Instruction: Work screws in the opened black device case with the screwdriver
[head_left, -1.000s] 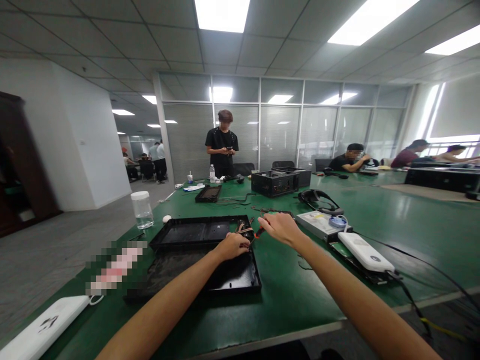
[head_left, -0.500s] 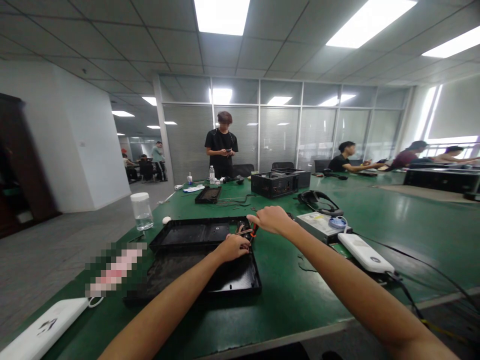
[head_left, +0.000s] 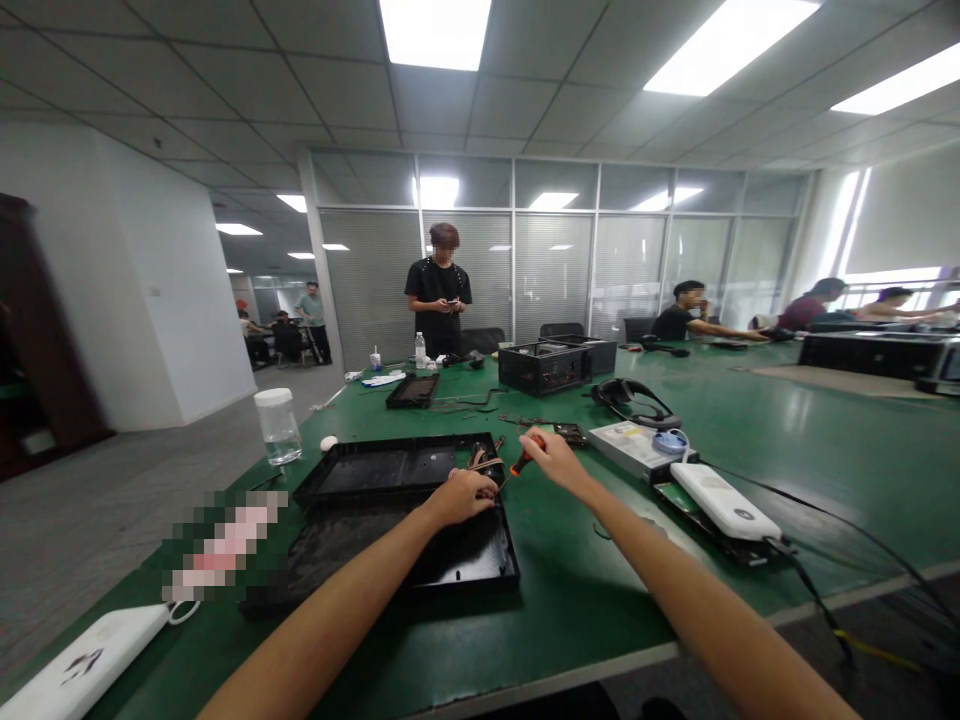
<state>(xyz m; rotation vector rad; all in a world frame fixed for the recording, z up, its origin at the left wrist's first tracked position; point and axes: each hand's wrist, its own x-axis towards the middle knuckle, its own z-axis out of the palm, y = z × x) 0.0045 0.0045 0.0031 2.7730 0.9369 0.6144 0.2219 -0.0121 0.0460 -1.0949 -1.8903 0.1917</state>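
My right hand (head_left: 553, 458) is closed round a small screwdriver (head_left: 519, 464) with an orange and black handle, its tip pointing down-left at the far right corner of a black plastic case (head_left: 390, 463). My left hand (head_left: 466, 494) rests closed at that same corner, next to a bundle of coloured wires (head_left: 480, 459); what its fingers pinch is too small to make out. A second black case half (head_left: 480, 565) lies open in front, under my left forearm.
A green table (head_left: 750, 440) carries a clear jar (head_left: 277, 425), a silver drive (head_left: 630, 445), a white power bank (head_left: 724, 502) with cables, black headphones (head_left: 634, 400), an open computer chassis (head_left: 555, 365). Another white device (head_left: 82, 660) lies near left. One person stands at the far end; others sit right.
My right hand has dropped and turned, so the screwdriver handle now shows and its tip angles down to the case corner. My left hand has stayed in place.
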